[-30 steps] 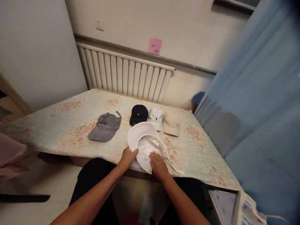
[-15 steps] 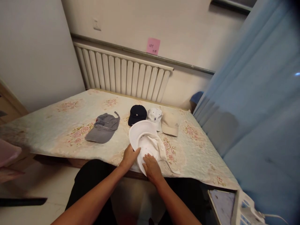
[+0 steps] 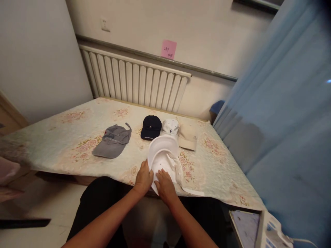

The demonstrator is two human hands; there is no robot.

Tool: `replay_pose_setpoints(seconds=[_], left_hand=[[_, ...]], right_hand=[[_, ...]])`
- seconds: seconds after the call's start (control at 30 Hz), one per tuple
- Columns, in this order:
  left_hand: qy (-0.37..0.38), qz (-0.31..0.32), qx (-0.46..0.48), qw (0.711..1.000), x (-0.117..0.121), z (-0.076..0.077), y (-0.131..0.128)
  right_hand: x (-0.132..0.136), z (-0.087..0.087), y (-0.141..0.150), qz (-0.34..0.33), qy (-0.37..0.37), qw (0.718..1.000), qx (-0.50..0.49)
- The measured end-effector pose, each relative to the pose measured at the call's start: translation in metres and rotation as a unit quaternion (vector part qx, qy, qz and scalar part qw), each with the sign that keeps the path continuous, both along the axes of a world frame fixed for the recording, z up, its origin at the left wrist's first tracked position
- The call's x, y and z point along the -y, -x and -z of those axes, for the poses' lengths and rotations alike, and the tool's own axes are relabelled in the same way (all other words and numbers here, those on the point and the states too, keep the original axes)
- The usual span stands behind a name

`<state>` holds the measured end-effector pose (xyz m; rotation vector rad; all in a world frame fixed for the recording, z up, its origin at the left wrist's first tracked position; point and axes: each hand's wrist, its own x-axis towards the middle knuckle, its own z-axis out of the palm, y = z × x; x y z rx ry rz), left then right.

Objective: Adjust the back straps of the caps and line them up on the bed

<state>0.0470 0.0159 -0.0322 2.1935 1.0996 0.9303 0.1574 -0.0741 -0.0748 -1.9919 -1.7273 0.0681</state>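
Note:
A white baseball cap (image 3: 165,146) is at the front edge of the bed, its hollow inside turned up toward me and its brim pointing away. My left hand (image 3: 144,177) grips the cap's left side. Inside the crown lie the fingers of my right hand (image 3: 165,186), pressed on the cloth near its lower rim. The cap's loose strap (image 3: 192,191) trails to the right. Just beyond stand a black cap (image 3: 151,128), a second white cap (image 3: 170,126) with a small dark emblem, and a beige cap (image 3: 187,136). Off to the left rests a grey cap (image 3: 113,140) with its strap undone.
The caps lie on a bed with a floral cover (image 3: 69,137). Behind it are a radiator (image 3: 134,81) and a wall with a pink note (image 3: 169,49). A blue curtain (image 3: 279,113) hangs at right, above a power strip (image 3: 274,230).
The held white cap has shifted slightly right and turned, its brim now pointing more straight away from me. Both hands stay on it. The other caps have not moved.

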Motion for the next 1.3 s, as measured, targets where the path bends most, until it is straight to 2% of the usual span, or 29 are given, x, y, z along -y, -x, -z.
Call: replay_pose_setpoints(seconds=[0.13, 0.23, 0.3, 0.4, 0.43, 0.5, 0.67, 0.73, 0.83, 0.93, 1.03, 1.13, 1.2, 1.23, 1.27, 1.3], left_hand=[[-0.024, 0.014, -0.026, 0.999, -0.016, -0.016, 0.002], [-0.029, 0.023, -0.042, 0.998, -0.025, -0.029, 0.004], [-0.031, 0.035, -0.050, 0.998, -0.030, -0.035, 0.005], [-0.035, 0.060, -0.047, 0.996, -0.039, -0.042, 0.006], [-0.035, 0.068, -0.045, 0.996, -0.041, -0.043, 0.006], [-0.034, 0.084, -0.047, 0.995, -0.044, -0.046, 0.006], [-0.044, 0.107, -0.083, 0.990, -0.052, -0.058, 0.006], [-0.062, 0.113, -0.104, 0.986, -0.057, -0.069, 0.006], [-0.109, 0.108, -0.157, 0.976, -0.065, -0.094, 0.001], [-0.176, 0.086, -0.255, 0.947, -0.070, -0.120, -0.013], [-0.227, 0.071, -0.316, 0.919, -0.062, -0.133, -0.032], [-0.252, 0.078, -0.286, 0.921, -0.037, -0.121, -0.047], [-0.230, 0.162, -0.237, 0.930, -0.018, -0.102, -0.052], [-0.193, 0.215, -0.222, 0.931, -0.011, -0.090, -0.053], [-0.130, 0.235, -0.217, 0.938, -0.005, -0.079, -0.054], [-0.052, 0.220, -0.218, 0.949, -0.003, -0.068, -0.055]], right_hand=[[0.001, -0.001, -0.005, 0.006, -0.029, 1.000, 0.004], [0.005, -0.010, -0.008, 0.011, -0.085, 0.996, -0.018], [0.010, -0.019, -0.014, 0.058, -0.147, 0.986, -0.050], [0.016, -0.035, -0.032, 0.204, -0.208, 0.949, -0.121], [0.017, -0.039, -0.040, 0.247, -0.205, 0.935, -0.152], [0.015, -0.045, -0.054, 0.285, -0.177, 0.920, -0.200], [-0.002, -0.047, -0.072, 0.251, -0.110, 0.926, -0.259], [-0.010, -0.043, -0.069, 0.238, -0.093, 0.924, -0.284], [-0.021, -0.034, -0.054, 0.228, -0.067, 0.910, -0.341], [-0.028, -0.020, -0.034, 0.222, -0.021, 0.878, -0.422], [-0.034, -0.007, -0.020, 0.230, 0.005, 0.842, -0.488], [-0.039, 0.002, -0.018, 0.249, 0.012, 0.811, -0.529], [-0.042, 0.005, -0.021, 0.260, 0.011, 0.797, -0.546], [-0.043, 0.006, -0.022, 0.264, 0.010, 0.792, -0.550], [-0.043, 0.007, -0.024, 0.266, 0.007, 0.789, -0.554], [-0.043, 0.008, -0.024, 0.266, 0.004, 0.787, -0.556]])
